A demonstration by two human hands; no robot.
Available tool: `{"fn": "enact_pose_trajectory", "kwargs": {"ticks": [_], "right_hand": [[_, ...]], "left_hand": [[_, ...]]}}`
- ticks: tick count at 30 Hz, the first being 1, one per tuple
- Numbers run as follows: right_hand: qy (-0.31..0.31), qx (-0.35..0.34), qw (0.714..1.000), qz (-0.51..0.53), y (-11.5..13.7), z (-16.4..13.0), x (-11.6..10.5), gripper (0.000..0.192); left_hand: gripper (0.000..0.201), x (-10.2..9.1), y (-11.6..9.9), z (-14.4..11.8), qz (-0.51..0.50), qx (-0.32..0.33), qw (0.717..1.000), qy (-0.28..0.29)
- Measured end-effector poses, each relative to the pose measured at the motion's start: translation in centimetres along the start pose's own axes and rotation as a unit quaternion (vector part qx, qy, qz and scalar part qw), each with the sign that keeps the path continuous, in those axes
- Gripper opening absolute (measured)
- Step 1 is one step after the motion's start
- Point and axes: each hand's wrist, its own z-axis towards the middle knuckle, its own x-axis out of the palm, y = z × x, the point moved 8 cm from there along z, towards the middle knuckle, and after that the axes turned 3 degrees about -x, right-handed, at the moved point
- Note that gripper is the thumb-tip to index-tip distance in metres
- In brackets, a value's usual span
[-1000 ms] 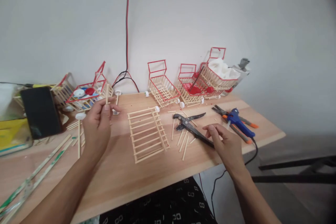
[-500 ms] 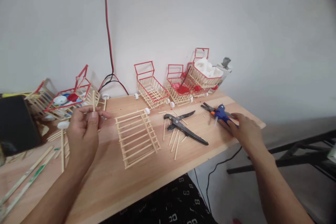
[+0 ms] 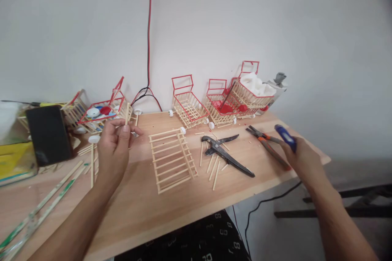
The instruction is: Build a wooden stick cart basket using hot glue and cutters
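Observation:
My left hand (image 3: 116,147) pinches a short wooden stick (image 3: 127,113) upright between thumb and fingers, above the left part of the wooden table (image 3: 147,204). My right hand (image 3: 301,157) is closed around the blue glue gun (image 3: 285,136) at the table's right edge, with only the gun's blue end showing above my fingers. A flat ladder-like frame of sticks (image 3: 172,158) lies between my hands. Black shears (image 3: 226,153) and several loose short sticks (image 3: 213,166) lie right of the frame. Orange-handled pliers (image 3: 268,142) rest beside my right hand.
Small stick baskets with red rims (image 3: 188,102) stand along the wall, one filled with white pieces (image 3: 255,83). Another basket with bottle caps (image 3: 102,110), a black phone (image 3: 49,134), a yellow box (image 3: 14,159) and long sticks (image 3: 39,208) are at the left. A black cord (image 3: 266,202) hangs off the table's edge.
My right hand left the black shears, reached right to the blue glue gun and closed around it. My left hand kept holding the stick upright. The view swung right, then back.

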Motion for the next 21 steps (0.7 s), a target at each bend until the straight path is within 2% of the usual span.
{"fn": "enact_pose_trajectory", "kwargs": {"ticks": [1, 2, 3, 5, 7, 9, 11, 13, 16, 18, 21], "right_hand": [[0.006, 0.044, 0.999, 0.009, 0.0, -0.5, -0.8, 0.035], [-0.017, 0.090, 0.996, 0.018, 0.2, -1.0, -1.9, 0.033], [-0.033, 0.107, 0.991, 0.071, 0.8, -1.5, -2.7, 0.031], [-0.043, 0.121, 0.964, 0.232, 2.7, -2.4, -3.0, 0.032], [-0.030, 0.122, 0.912, 0.392, 5.1, -3.0, -2.2, 0.034], [-0.018, 0.122, 0.838, 0.531, 7.6, -3.5, -1.1, 0.034], [0.031, 0.086, 0.799, 0.594, 11.0, -4.0, -0.2, 0.035], [0.093, 0.035, 0.789, 0.606, 14.4, -4.7, 0.4, 0.034], [0.173, -0.045, 0.792, 0.584, 19.1, -6.3, 0.8, 0.033], [0.208, -0.091, 0.803, 0.551, 21.5, -7.3, 1.1, 0.037], [0.229, -0.124, 0.821, 0.509, 24.0, -8.4, 1.5, 0.043]], "left_hand": [[0.012, -0.1, 0.0, 0.0, 0.003, 0.004, 1.000, -0.003], [0.011, -0.1, 0.0, 0.0, 0.010, 0.008, 1.000, -0.005], [0.011, -0.2, 0.1, 0.0, 0.022, 0.011, 1.000, -0.008], [0.012, -0.3, 0.0, 0.0, 0.055, 0.018, 0.998, -0.011], [0.013, -0.6, -0.5, 0.0, 0.093, 0.040, 0.995, -0.014], [0.015, -0.8, -1.3, 0.1, 0.124, 0.058, 0.991, -0.012], [0.018, -0.6, -1.6, 0.2, 0.123, 0.036, 0.992, 0.020], [0.021, 0.1, -1.4, 0.1, 0.087, -0.024, 0.992, 0.084], [0.025, 1.6, -0.8, -0.7, 0.012, -0.118, 0.977, 0.176], [0.027, 2.3, -0.3, -1.3, -0.031, -0.177, 0.962, 0.207], [0.030, 2.7, 0.3, -2.1, -0.078, -0.231, 0.945, 0.219]]}}
